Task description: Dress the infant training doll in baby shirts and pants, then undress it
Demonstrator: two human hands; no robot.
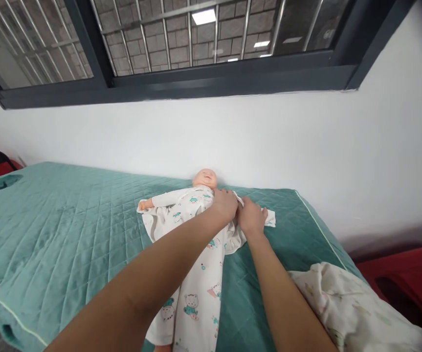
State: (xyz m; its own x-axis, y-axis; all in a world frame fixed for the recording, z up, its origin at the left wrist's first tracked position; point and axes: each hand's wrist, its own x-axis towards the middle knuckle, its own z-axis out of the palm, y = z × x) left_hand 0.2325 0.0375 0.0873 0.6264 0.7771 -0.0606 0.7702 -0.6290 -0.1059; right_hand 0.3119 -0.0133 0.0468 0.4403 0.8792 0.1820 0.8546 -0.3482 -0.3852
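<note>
A baby doll lies on its back on the bed, its head near the wall. It wears white printed trousers, and a white baby shirt with green animal prints is around its upper body. One doll arm in a white sleeve stretches out to the left, its hand bare. Closed fingers of my left hand pinch the shirt near the doll's shoulder on the right. Beside it, my right hand grips the shirt's cloth too. Past my right hand a sleeve end sticks out. My hands hide the doll's other arm.
A green quilted cover lies over the bed, with a hole at the far left. Crumpled printed cloth lies at the right front. Behind are a white wall and a dark-framed window. Something red stands at right.
</note>
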